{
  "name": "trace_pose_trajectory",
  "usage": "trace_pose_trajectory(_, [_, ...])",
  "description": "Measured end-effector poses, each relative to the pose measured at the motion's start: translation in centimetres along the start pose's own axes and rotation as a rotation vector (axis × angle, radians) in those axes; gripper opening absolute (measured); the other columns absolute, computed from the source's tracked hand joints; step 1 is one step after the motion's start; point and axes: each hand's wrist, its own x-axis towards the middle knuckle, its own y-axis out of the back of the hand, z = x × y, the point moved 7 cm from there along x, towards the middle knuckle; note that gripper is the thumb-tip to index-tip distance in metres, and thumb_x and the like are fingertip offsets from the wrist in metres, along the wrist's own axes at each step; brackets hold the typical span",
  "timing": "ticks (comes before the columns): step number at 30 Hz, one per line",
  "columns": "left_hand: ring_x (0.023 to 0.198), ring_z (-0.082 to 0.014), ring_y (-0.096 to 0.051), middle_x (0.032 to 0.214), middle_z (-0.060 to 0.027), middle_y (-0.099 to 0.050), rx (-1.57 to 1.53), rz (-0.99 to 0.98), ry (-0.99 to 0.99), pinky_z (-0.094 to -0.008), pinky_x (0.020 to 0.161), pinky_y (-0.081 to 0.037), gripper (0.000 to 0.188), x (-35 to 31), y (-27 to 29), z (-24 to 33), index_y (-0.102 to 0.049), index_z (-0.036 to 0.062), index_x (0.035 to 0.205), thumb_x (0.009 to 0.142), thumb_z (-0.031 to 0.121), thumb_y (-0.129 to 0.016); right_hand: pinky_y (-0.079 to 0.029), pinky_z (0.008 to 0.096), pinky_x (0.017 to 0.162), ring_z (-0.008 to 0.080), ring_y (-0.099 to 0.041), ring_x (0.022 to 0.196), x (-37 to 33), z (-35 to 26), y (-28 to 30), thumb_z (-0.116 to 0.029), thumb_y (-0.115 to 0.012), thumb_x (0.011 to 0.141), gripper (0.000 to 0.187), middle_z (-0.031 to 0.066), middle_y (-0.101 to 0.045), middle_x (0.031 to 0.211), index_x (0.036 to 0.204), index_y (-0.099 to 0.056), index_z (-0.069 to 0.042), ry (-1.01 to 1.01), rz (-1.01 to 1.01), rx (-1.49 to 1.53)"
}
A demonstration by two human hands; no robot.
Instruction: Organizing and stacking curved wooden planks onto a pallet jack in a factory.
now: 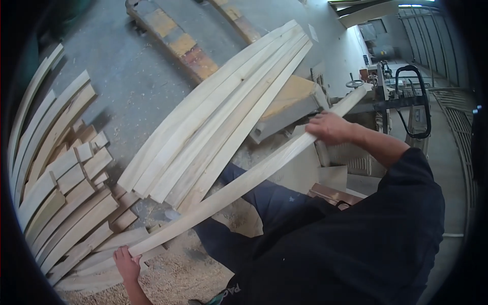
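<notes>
Plank (pixel 282 156) slanted from near left to far right, the left grip (pixel 127 263) holding its near end and the right grip (pixel 329 127) closed around its far part, and a careless turn could perhaps knock it against the wood pile (pixel 81 213) at left.

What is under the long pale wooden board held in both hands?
A dark blue trouser leg passes beneath the long pale wooden board, showing on both sides; tan wood shavings lie near its left end. Whatever is directly behind the board is covered and cannot be seen.
</notes>
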Motion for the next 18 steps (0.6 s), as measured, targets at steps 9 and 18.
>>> trace_pose_trajectory(9, [0.104,-0.0434,-0.052,0.107,-0.0218,-0.056,0.061,0.19,-0.122,-0.0504,0.091,-0.04,0.054,10.5,-2.6,6.9,-0.053,-0.0009,0.115,0.075,0.023,-0.08,-0.047,0.0486,0.093,0.0303,-0.061,0.111,11.4,17.3,-5.6,-0.017,-0.068,0.086,0.032,0.008,-0.064,0.106,0.115,-0.056,-0.014,-0.236,0.091,-0.174])
trace_pose_trajectory(18, [0.088,-0.0435,-0.062,0.093,-0.0205,-0.065,-0.044,-0.032,-0.095,-0.0523,0.077,-0.048,0.041,22.3,-8.3,22.7,-0.061,0.002,0.103,0.084,0.036,-0.073,-0.044,0.0517,0.103,0.0356,-0.057,0.121,27.2,16.4,-9.5,-0.063,-0.076,0.075,0.072,0.017,-0.064,0.121,0.12,-0.065,-0.008,-0.051,-0.043,0.069])
